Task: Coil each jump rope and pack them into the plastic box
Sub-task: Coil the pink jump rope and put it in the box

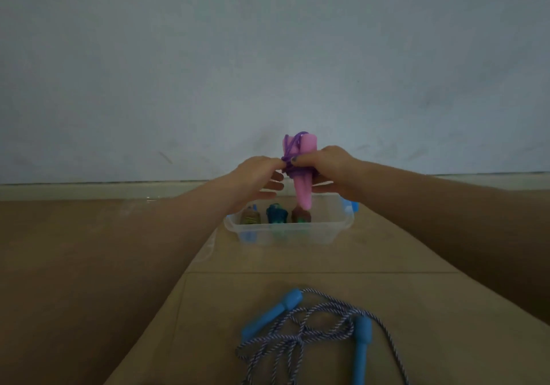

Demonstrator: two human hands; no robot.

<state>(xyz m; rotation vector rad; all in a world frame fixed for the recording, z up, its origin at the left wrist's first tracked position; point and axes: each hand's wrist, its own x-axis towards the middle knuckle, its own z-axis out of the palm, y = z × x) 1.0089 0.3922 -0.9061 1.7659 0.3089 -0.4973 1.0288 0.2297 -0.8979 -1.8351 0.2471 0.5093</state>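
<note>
Counting the ropes, I see five in all: one pink jump rope [302, 176] in the hands, three coiled bundles [275, 214] standing side by side in the plastic box [285, 232], and one blue-handled jump rope [309, 328] lying loose on the floor [89, 265] near the camera. The pink rope has two pink handles, held together and upright above the box; their long axis is almost vertical, the narrow ends pointing down to the box and the thick ends up to the wall [268, 57]. A purple cord [293, 158] is wound around the middle of the handles. The right hand [330, 170] grips the handles with curled fingers, and the left hand [256, 176] pinches the purple cord at the wrap, its other fingers straight. The blue rope has two blue handles, well apart from the box, with its striped cord tangled between them. The clear box stands on the floor, near the wall.
</note>
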